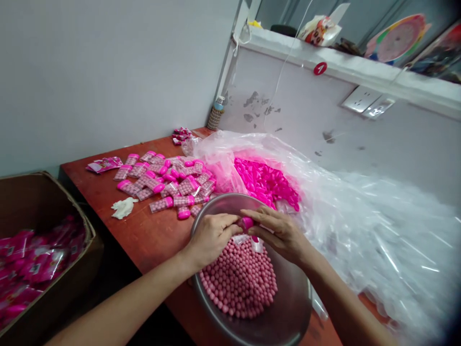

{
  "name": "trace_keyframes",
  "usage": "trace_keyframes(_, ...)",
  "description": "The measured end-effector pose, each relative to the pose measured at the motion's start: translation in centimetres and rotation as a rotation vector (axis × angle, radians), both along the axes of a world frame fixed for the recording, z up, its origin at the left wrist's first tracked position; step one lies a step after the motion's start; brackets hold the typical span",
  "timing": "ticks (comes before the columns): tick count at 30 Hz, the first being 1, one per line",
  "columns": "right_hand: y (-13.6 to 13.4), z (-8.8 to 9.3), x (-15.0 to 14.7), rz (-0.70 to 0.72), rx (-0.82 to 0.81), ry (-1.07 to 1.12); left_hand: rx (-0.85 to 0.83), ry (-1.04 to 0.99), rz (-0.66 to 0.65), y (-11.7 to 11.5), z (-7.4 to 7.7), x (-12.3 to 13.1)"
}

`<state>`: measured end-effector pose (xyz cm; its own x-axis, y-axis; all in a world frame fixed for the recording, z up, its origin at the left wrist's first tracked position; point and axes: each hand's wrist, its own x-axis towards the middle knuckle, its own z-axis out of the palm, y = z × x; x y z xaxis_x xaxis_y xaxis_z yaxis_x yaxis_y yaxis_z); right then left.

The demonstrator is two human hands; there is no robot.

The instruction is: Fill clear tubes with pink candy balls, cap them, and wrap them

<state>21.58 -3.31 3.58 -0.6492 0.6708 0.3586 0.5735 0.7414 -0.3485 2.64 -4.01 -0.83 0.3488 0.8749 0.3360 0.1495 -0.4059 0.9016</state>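
Over a metal bowl [288, 312] of small pink candy balls [239, 281], both my hands meet. My left hand [211, 238] is closed and pinches one end of a small clear tube with a pink cap [248, 224]. My right hand [283, 233] grips the same capped tube from the other side, fingers curled round it. A pile of filled clear tubes with pink caps [169, 182] lies on the red-brown table [144, 235] beyond my left hand. A clear plastic bag holds loose bright pink caps [266, 182] just behind the bowl.
A cardboard box [43, 202] with pink packets stands at the left, below the table edge. A crumpled white scrap [123, 207] lies near the tubes. Loose clear plastic sheeting [389, 240] covers the right side. A small bottle [216, 113] stands in the far corner by the wall.
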Motion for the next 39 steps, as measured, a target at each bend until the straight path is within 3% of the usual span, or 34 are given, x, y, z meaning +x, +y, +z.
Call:
trace_keyframes(8, -1.0, -1.2, 0.0, 0.028, 0.05, 0.047, 0.07, 0.026, 0.016, -0.5, -0.1, -0.2)
trace_keyframes(15, -1.6, -1.4, 0.2, 0.096, 0.107, -0.165, 0.206, 0.163, 0.0, -0.6, -1.1, 0.0)
trace_keyframes(21, -0.9, -1.1, -0.6, 0.095, 0.174, -0.207, 0.15, 0.176, 0.02, -0.2, -1.0, -0.1)
trace_keyframes(24, -0.8, -1.1, -0.2, -0.003, -0.015, 0.013, -0.035, -0.005, -0.023, 0.2, -0.5, 0.0)
trace_keyframes(28, -1.6, -1.9, 0.9, -0.166, -0.519, 0.541, -0.389, -0.364, -0.121, 0.8, -0.5, 0.1)
trace_keyframes(30, -2.0, -2.4, 1.3, -0.188, -0.735, 0.796, -0.47, -0.45, -0.134, 1.0, -0.7, 0.1)
trace_keyframes(34, -1.8, -2.8, 1.1, -0.301, -0.86, 1.053, -0.376, -0.378, -0.141, 0.9, -0.8, -0.1)
trace_keyframes(36, -1.3, -2.5, 0.6, -0.314, -0.925, 1.058, -0.282, -0.295, -0.13, 0.6, -0.6, -0.1)
trace_keyframes(39, -0.6, -1.6, -0.1, -0.279, -1.157, 0.945, -0.185, -0.222, -0.135, 0.2, -0.3, -0.1)
